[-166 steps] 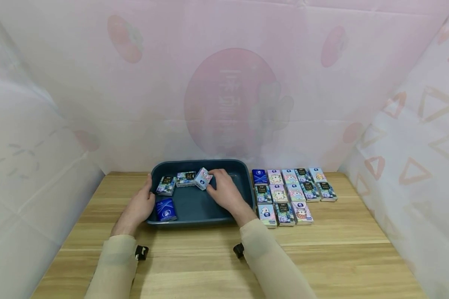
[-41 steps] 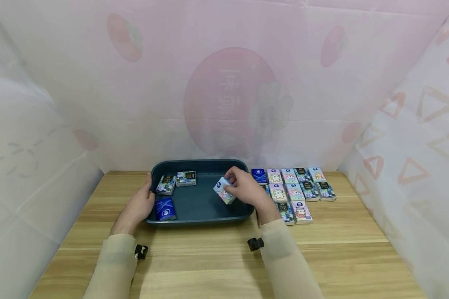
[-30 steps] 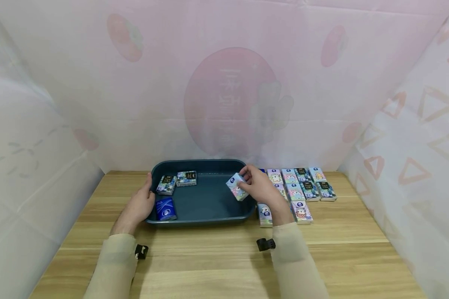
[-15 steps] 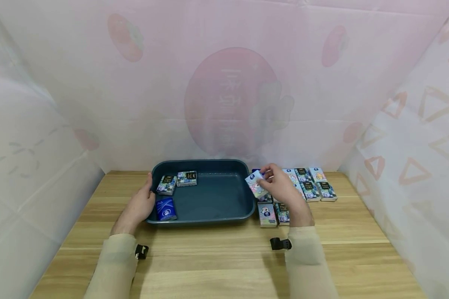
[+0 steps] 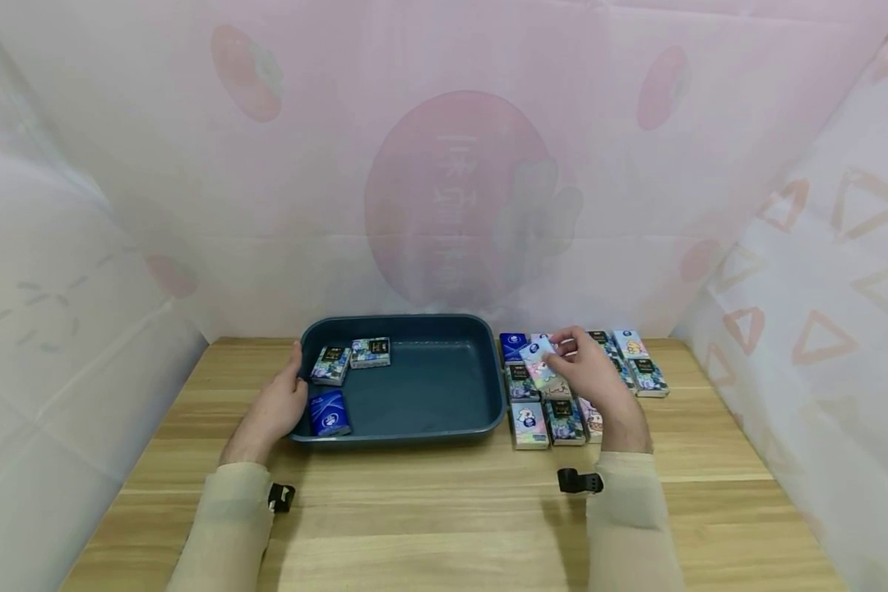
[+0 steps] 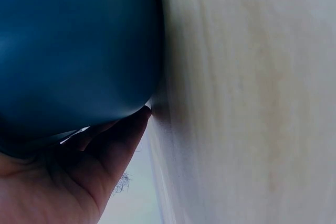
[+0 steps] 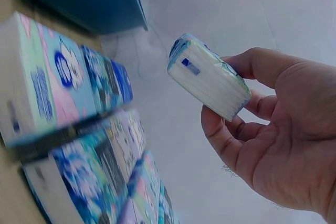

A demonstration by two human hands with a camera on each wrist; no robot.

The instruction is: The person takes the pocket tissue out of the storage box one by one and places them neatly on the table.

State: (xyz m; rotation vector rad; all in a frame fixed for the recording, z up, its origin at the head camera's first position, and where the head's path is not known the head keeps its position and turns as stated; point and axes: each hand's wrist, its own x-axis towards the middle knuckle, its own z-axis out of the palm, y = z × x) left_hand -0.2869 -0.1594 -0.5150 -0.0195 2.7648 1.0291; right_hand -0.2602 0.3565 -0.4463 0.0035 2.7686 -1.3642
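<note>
My right hand [image 5: 592,372] pinches a light blue and pink tissue pack [image 5: 540,365] between thumb and fingers, over the packs to the right of the tray. In the right wrist view that tissue pack [image 7: 209,80] shows its white folded side, clear of the packs below. My left hand [image 5: 275,404] rests on the left end of a dark blue tray [image 5: 407,437]. In the left wrist view its fingers [image 6: 118,145] lie fairly straight along the tray's outer wall [image 6: 79,51]. Inside the tray lie two dark floral tissue packs [image 5: 330,367] and a blue tissue pack [image 5: 329,413].
Rows of several tissue packs [image 5: 529,425] lie flat on the wooden table [image 5: 429,510] beside the tray's right end. My hand and the held pack hide some of them. Printed cloth walls [image 5: 459,279] stand behind and at both sides.
My right hand has lifted the light blue and pink tissue pack from the tray and carried it right, past the rim, over the rows. My left hand and the tray have stayed put.
</note>
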